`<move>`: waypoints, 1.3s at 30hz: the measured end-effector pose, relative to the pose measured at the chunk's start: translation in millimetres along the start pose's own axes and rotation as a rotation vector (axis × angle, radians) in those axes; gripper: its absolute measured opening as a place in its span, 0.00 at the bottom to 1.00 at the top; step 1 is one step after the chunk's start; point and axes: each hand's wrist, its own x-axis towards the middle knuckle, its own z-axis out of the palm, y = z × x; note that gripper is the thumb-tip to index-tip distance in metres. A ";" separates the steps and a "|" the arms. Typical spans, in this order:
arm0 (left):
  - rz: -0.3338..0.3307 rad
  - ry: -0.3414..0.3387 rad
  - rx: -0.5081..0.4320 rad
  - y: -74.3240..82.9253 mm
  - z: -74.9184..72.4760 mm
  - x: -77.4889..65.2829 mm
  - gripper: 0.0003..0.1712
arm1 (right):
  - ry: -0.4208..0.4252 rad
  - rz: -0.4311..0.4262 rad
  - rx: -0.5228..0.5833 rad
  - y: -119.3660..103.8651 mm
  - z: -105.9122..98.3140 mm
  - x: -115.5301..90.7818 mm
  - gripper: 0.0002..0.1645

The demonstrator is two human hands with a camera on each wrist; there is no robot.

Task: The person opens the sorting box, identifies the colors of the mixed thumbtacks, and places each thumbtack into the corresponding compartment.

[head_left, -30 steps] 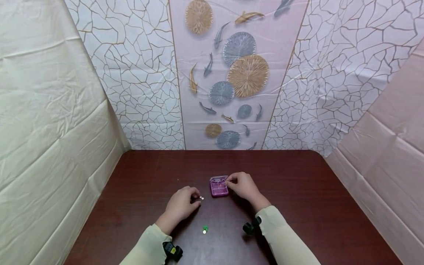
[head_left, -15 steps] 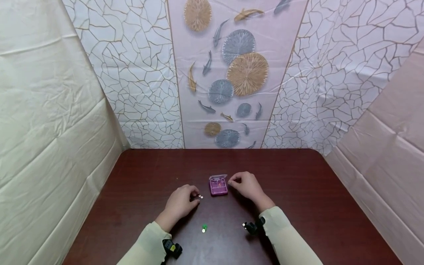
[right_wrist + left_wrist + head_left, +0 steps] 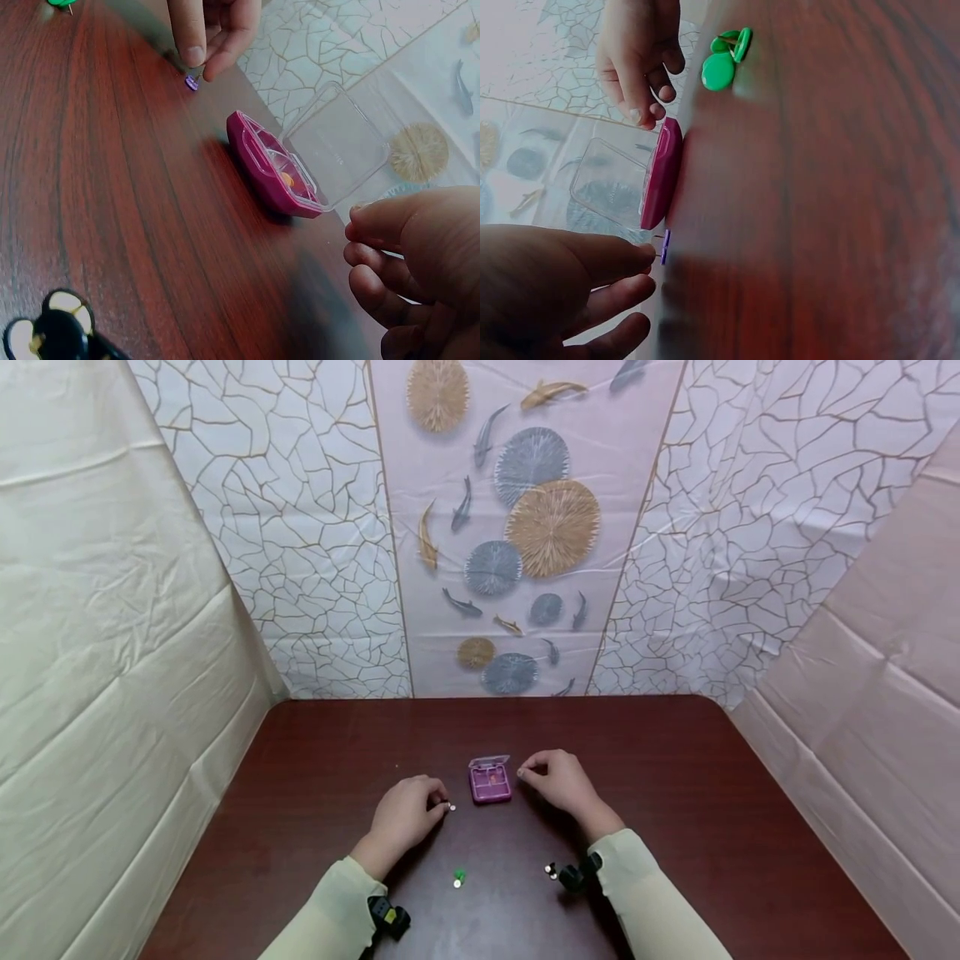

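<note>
My left hand (image 3: 405,818) is low over the table, with thumb and fingertips pinching at the pin of a purple thumbtack (image 3: 665,247). The right wrist view also has this purple tack, head down, under those fingertips. A magenta compartment box (image 3: 491,783) stands to its right, its clear lid (image 3: 341,146) raised. Inside one compartment lies a small orange piece (image 3: 287,179). My right hand (image 3: 558,781) hovers just right of the box, thumb near the index finger and the other fingers loosely curled, nothing visible between them.
Green thumbtacks (image 3: 718,71) lie in a small cluster nearer me, between the forearms. Black thumbtacks (image 3: 551,871) with shiny undersides sit beside the right wrist camera (image 3: 572,878). A patterned cloth (image 3: 510,527) hangs behind the dark red table (image 3: 337,735).
My right hand has drawn back to the right from the box, whose lid now stands more upright. The left thumb and fingers have closed in on the small tacks.
</note>
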 end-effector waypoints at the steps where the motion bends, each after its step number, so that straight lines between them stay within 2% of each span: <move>1: -0.002 0.002 -0.001 0.3 -0.3 -0.1 0.04 | 0.000 0.001 0.001 0.7 0.1 -0.2 0.04; 16: 0.016 -0.008 0.028 3.1 -4.0 1.0 0.03 | 0.018 -0.002 0.000 0.7 -1.7 -3.5 0.04; 39: 0.014 -0.021 0.029 1.8 0.4 4.0 0.05 | 0.014 0.013 0.031 3.4 -4.5 -5.3 0.04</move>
